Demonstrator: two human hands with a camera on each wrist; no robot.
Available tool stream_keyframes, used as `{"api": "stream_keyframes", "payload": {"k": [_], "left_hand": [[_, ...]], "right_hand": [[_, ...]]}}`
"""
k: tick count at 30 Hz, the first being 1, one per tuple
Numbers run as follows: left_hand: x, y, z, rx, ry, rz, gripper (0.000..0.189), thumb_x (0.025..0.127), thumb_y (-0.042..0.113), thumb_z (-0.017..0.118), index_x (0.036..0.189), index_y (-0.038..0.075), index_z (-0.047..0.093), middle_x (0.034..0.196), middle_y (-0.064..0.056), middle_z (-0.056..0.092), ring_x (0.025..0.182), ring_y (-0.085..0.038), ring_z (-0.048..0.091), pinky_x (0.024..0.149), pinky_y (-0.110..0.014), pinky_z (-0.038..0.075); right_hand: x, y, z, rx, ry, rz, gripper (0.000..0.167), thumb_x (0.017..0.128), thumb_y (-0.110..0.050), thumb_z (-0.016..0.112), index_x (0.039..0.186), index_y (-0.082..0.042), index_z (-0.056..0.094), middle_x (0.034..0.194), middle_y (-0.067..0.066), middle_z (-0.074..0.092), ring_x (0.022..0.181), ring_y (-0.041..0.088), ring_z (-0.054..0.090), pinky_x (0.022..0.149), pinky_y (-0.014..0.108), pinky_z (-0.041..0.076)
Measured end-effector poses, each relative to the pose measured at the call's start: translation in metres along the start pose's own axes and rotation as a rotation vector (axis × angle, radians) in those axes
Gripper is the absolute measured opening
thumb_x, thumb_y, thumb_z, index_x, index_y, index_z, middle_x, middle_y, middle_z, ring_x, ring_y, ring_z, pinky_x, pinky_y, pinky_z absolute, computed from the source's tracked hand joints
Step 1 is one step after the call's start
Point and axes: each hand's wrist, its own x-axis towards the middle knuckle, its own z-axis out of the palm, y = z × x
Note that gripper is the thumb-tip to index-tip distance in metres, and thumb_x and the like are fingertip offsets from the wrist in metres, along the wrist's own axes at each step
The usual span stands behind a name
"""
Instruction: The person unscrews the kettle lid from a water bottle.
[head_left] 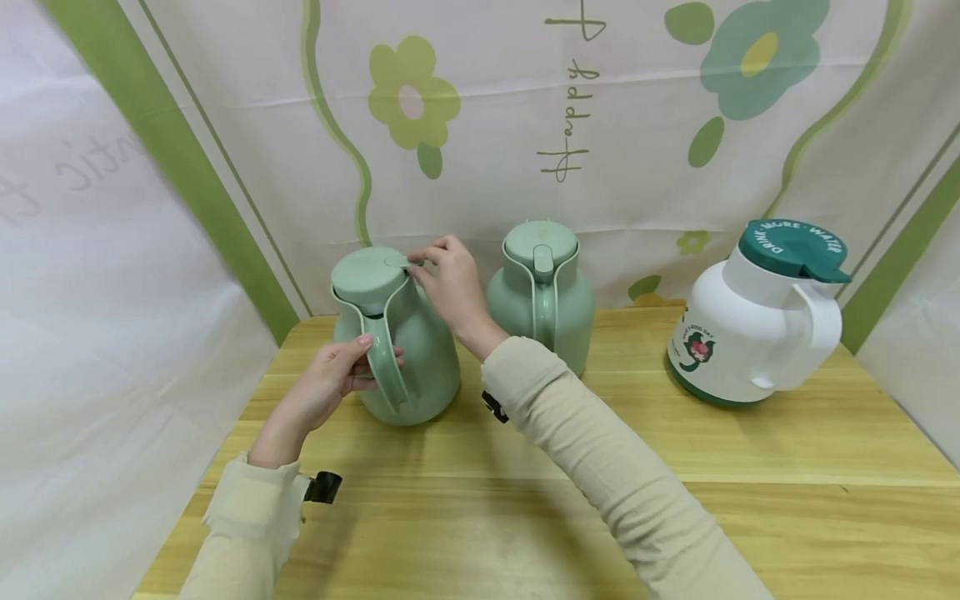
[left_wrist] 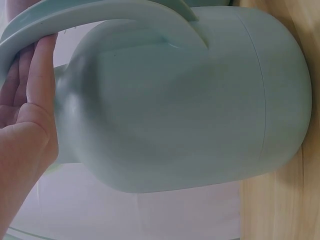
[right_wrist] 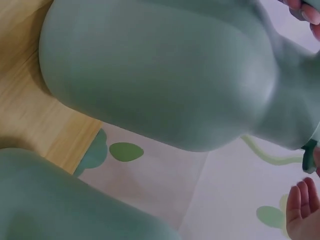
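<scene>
A green thermos jug (head_left: 427,367) stands on the left of the table, its handle toward me. My left hand (head_left: 330,383) holds this handle, the thumb on its near side; in the left wrist view the fingers of that hand (left_wrist: 35,95) pass under the handle (left_wrist: 100,15). The jug's round lid (head_left: 367,275) has its tab (head_left: 397,261) pointing right, away from the handle. My right hand (head_left: 453,283) pinches the tab's end between thumb and fingers. In the right wrist view, the right hand (right_wrist: 304,210) is partly cut off beside the dark tab (right_wrist: 309,159).
A second green thermos jug (head_left: 577,308) stands just right, partly behind my right forearm, its lid tab over its handle. Farther right is a white thermos jug (head_left: 727,333) with a dark green lid. Behind the wooden table (head_left: 420,533) hangs a printed cloth (head_left: 495,167).
</scene>
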Motion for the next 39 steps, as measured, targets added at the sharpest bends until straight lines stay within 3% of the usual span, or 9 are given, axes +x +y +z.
{"api": "stream_keyframes", "payload": {"k": [4,9,11,14,18,24,27,32,39], "left_hand": [[0.0,0.0,0.0,-0.002,-0.001,-0.003,0.033,0.104,0.039,0.037,0.104,0.024,0.066,0.099,0.018,0.071,0.095,0.0,0.066,0.081,-0.02,0.055],[-0.001,0.0,0.0,0.003,0.003,-0.012,0.034,0.104,0.039,0.036,0.106,0.021,0.065,0.1,0.019,0.07,0.096,0.0,0.066,0.081,-0.019,0.055],[-0.001,0.0,0.0,0.004,0.006,-0.014,0.036,0.104,0.039,0.036,0.108,0.018,0.065,0.1,0.019,0.07,0.096,0.0,0.066,0.081,-0.02,0.055],[-0.002,0.001,0.0,0.011,0.009,-0.01,0.045,0.104,0.037,0.035,0.118,0.004,0.062,0.1,0.019,0.07,0.097,0.0,0.066,0.081,-0.02,0.055],[-0.003,0.002,0.0,0.011,0.005,0.003,0.05,0.105,0.034,0.035,0.124,-0.007,0.056,0.101,0.019,0.069,0.097,0.001,0.066,0.081,-0.019,0.055],[-0.002,0.002,-0.001,-0.021,-0.02,0.035,0.033,0.105,0.034,0.035,0.108,0.021,0.066,0.1,0.017,0.07,0.095,0.0,0.066,0.08,-0.019,0.055],[-0.002,0.001,-0.001,-0.023,-0.03,0.046,0.032,0.105,0.034,0.035,0.104,0.029,0.066,0.1,0.016,0.071,0.093,-0.001,0.067,0.079,-0.018,0.055],[-0.001,0.0,-0.002,-0.02,-0.032,0.05,0.034,0.105,0.035,0.035,0.102,0.027,0.067,0.098,0.015,0.071,0.091,-0.002,0.067,0.08,-0.019,0.056],[-0.001,0.0,-0.001,0.0,-0.021,0.047,0.032,0.105,0.035,0.035,0.105,0.025,0.065,0.1,0.017,0.07,0.094,0.0,0.067,0.08,-0.019,0.055]], "right_hand": [[-0.001,-0.005,0.001,-0.045,-0.011,0.007,0.024,0.093,-0.02,0.064,0.113,-0.008,0.071,0.104,0.01,0.057,0.095,0.022,0.059,0.078,0.028,0.05],[-0.002,-0.008,0.004,-0.048,-0.07,0.021,0.036,0.095,-0.027,0.06,0.124,-0.005,0.064,0.111,0.012,0.057,0.1,0.022,0.059,0.083,0.03,0.051],[-0.002,-0.009,0.004,-0.065,-0.103,0.031,0.042,0.096,-0.031,0.058,0.129,-0.004,0.06,0.119,0.012,0.057,0.106,0.022,0.058,0.09,0.031,0.051],[-0.002,-0.011,0.005,-0.083,-0.142,0.034,0.049,0.096,-0.036,0.056,0.134,-0.005,0.054,0.128,0.011,0.056,0.117,0.022,0.056,0.1,0.033,0.048],[-0.004,-0.014,0.008,-0.102,-0.178,0.009,0.057,0.095,-0.043,0.057,0.137,-0.005,0.05,0.135,0.011,0.055,0.124,0.023,0.053,0.105,0.034,0.045],[-0.003,-0.019,0.01,-0.161,-0.227,-0.004,0.076,0.086,-0.054,0.064,0.142,-0.006,0.043,0.14,0.01,0.052,0.125,0.024,0.053,0.102,0.035,0.047],[-0.003,-0.021,0.012,-0.176,-0.248,0.008,0.084,0.083,-0.057,0.065,0.144,-0.006,0.038,0.142,0.009,0.049,0.126,0.024,0.052,0.101,0.036,0.047],[-0.004,-0.022,0.015,-0.16,-0.262,0.062,0.092,0.082,-0.059,0.066,0.15,-0.009,0.029,0.149,0.009,0.04,0.132,0.026,0.045,0.105,0.04,0.045],[-0.007,-0.024,0.018,-0.131,-0.214,0.111,0.079,0.088,-0.052,0.063,0.148,-0.011,0.033,0.145,0.009,0.041,0.129,0.025,0.045,0.101,0.04,0.047]]}}
